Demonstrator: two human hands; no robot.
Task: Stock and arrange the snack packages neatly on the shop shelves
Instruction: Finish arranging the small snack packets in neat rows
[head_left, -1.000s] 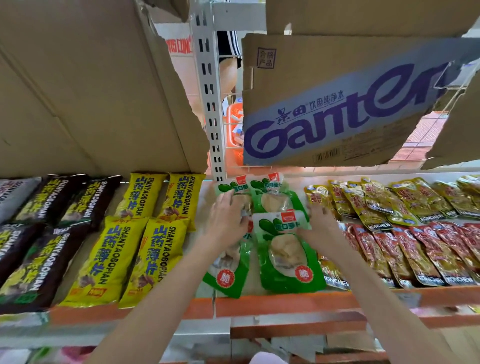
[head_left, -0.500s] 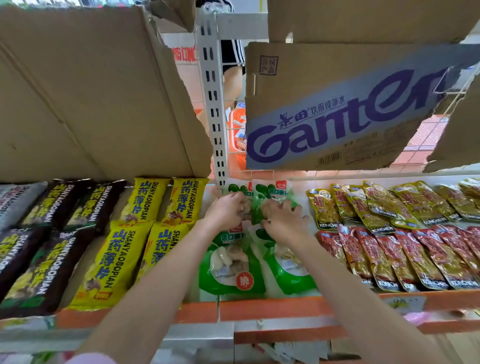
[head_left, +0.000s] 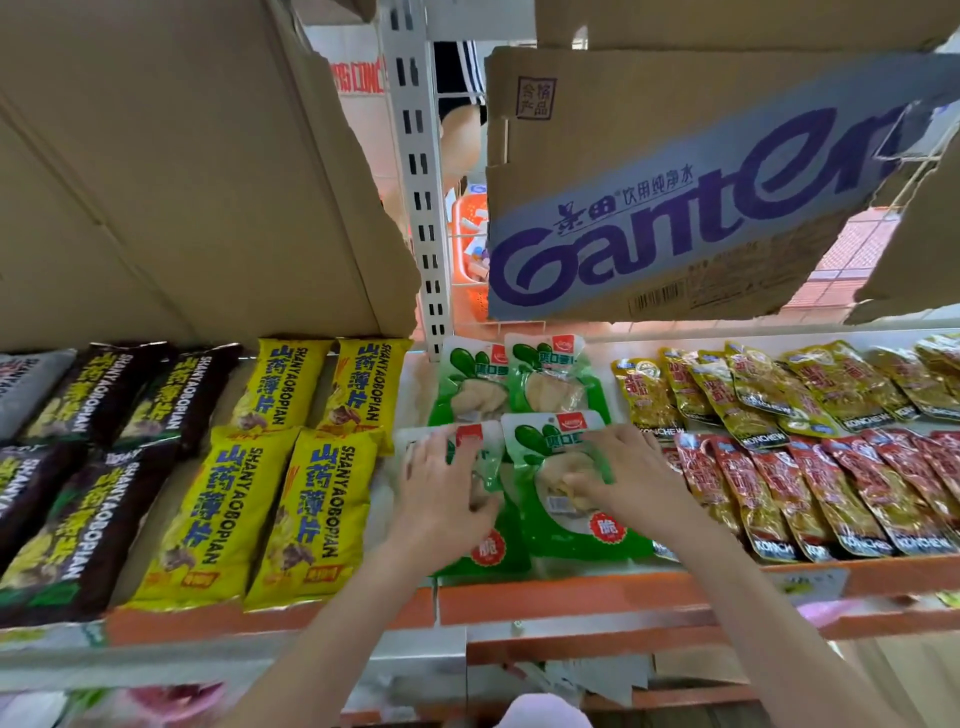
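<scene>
Both hands slid down from the back green packs; left hand (head_left: 441, 488) and right hand (head_left: 613, 467) now press flat, fingers spread, on the front green packs (head_left: 566, 499), which might slip off the shelf (head_left: 545, 597) edge if pushed.

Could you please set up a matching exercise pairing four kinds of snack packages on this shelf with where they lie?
Things:
1. green packages
2. yellow packages
3. red packages
4. black packages

Places:
A. far left of the shelf
B. front row, right of the hands
C. under both hands
D. between the black and green ones

Pairs: 1-C, 2-D, 3-B, 4-A
</scene>
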